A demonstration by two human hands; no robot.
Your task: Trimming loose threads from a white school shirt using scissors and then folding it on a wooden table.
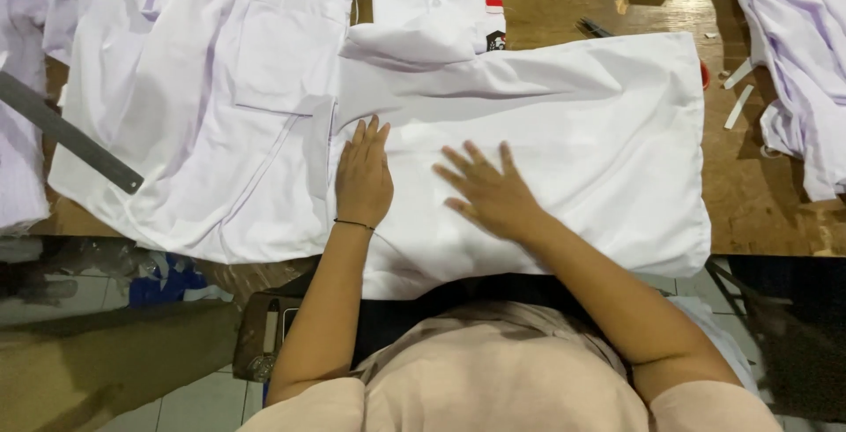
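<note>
A white shirt [573,123] lies folded and flat on the wooden table [758,194] in front of me. My left hand [363,176] rests palm down on its left edge, fingers together and pointing away from me. My right hand [489,192] lies flat on the middle of the same shirt, fingers spread and angled to the upper left. Neither hand holds anything. A thin dark band circles my left wrist.
Another white shirt [211,97] with a chest pocket is spread at the left, a grey metal ruler [70,137] lying across it. A folded white shirt with a small badge [441,0] lies at the back. More white cloth [793,53] is piled at the right, beside paper scraps [738,106].
</note>
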